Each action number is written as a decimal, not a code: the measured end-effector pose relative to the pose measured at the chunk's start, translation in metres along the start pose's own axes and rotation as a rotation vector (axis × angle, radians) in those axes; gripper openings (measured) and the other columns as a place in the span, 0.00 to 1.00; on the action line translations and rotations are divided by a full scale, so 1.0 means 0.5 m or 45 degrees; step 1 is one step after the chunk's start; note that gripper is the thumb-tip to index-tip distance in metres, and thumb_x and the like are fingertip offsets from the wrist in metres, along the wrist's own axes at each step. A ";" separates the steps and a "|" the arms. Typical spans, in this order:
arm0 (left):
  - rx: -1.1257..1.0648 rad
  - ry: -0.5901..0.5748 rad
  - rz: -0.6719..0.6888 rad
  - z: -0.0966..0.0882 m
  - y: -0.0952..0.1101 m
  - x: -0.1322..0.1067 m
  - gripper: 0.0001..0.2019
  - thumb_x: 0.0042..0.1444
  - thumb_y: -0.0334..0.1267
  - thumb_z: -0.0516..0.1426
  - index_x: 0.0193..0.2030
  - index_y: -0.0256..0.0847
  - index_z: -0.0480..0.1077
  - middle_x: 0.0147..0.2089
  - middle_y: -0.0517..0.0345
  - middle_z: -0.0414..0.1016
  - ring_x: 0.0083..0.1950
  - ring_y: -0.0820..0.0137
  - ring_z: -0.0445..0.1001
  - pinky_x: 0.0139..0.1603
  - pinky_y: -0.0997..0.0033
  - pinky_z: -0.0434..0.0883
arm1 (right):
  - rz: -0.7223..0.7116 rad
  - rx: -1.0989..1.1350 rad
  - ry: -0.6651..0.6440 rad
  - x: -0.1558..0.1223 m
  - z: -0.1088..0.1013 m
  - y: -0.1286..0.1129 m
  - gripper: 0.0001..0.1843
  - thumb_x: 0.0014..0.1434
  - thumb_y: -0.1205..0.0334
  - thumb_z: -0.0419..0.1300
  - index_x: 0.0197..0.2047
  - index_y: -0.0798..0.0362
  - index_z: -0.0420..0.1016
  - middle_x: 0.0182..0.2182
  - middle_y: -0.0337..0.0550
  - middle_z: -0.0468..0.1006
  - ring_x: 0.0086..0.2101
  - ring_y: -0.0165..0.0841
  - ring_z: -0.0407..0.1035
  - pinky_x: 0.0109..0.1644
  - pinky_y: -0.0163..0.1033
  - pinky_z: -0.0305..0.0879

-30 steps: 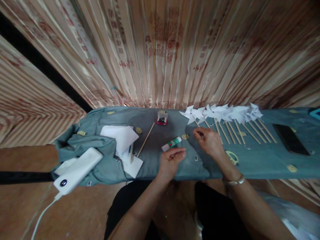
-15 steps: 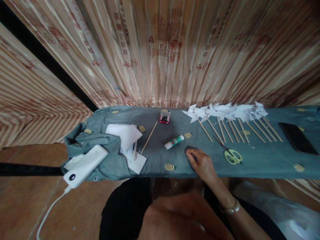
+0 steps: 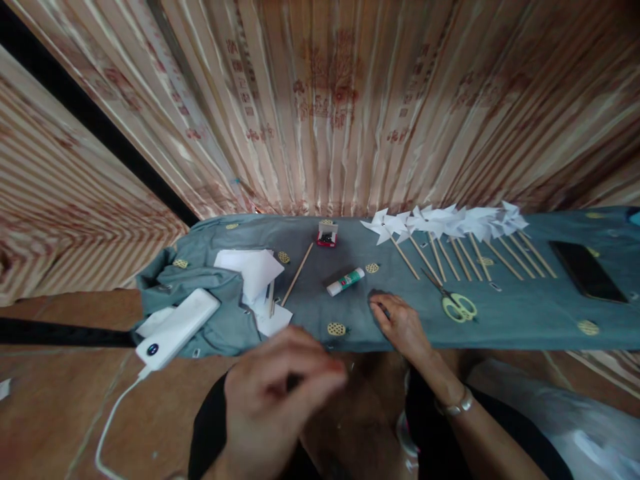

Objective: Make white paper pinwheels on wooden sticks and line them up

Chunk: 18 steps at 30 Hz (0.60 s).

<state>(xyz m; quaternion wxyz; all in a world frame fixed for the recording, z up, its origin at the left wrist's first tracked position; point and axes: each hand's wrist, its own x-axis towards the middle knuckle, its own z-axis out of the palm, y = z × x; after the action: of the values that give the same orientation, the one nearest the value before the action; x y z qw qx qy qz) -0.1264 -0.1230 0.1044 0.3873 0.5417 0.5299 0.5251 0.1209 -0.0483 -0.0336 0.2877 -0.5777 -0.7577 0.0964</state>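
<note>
My left hand (image 3: 280, 400) is raised close to the camera, in front of the table's near edge. Its fingers are bent and the thumb lies near the index finger, but motion smears them. My right hand (image 3: 401, 323) rests on the cloth, fingers curled and thumb against the index finger; whether something is inside is hidden. A glue stick (image 3: 345, 282) lies to its left, capped. Scissors with yellow-green handles (image 3: 459, 307) lie to its right. Behind is a row of several white paper pinwheels (image 3: 480, 222) on wooden sticks.
A small red box (image 3: 327, 235) of dark bits stands open at the back. One loose stick (image 3: 297, 275) lies left of the glue stick, beside stacked white paper (image 3: 250, 267). A white power bank (image 3: 180, 327) with a cable sits at left, a black phone (image 3: 587, 270) at right.
My left hand has moved leftward and up from the bottom middle, and now covers part of the paper's near edge. My right hand stays on the cloth; the view has shifted slightly.
</note>
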 end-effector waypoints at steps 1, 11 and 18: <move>0.122 0.045 0.055 -0.004 -0.014 0.032 0.10 0.48 0.40 0.65 0.20 0.44 0.73 0.23 0.59 0.73 0.27 0.69 0.70 0.29 0.69 0.68 | -0.014 -0.003 0.007 0.000 0.001 0.001 0.11 0.64 0.63 0.51 0.40 0.54 0.74 0.38 0.50 0.81 0.40 0.42 0.75 0.48 0.47 0.70; 1.375 0.133 0.237 -0.080 -0.242 0.201 0.16 0.53 0.37 0.58 0.49 0.38 0.75 0.49 0.46 0.75 0.52 0.53 0.69 0.52 0.55 0.66 | -0.075 -0.025 -0.016 0.002 -0.001 0.006 0.11 0.65 0.62 0.51 0.41 0.54 0.74 0.37 0.49 0.81 0.39 0.41 0.75 0.47 0.45 0.70; 1.469 0.075 0.236 -0.086 -0.260 0.211 0.12 0.59 0.37 0.51 0.39 0.39 0.76 0.43 0.47 0.78 0.46 0.57 0.72 0.48 0.60 0.67 | -0.056 -0.028 -0.023 0.007 -0.002 0.005 0.12 0.65 0.62 0.50 0.39 0.51 0.74 0.37 0.48 0.81 0.38 0.40 0.75 0.46 0.44 0.70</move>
<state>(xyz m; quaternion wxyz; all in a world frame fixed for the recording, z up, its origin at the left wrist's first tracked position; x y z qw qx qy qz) -0.2023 -0.0075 0.0004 -0.0330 0.6942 0.6911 0.1983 0.1230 -0.0446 -0.0328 0.2765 -0.5633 -0.7738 0.0869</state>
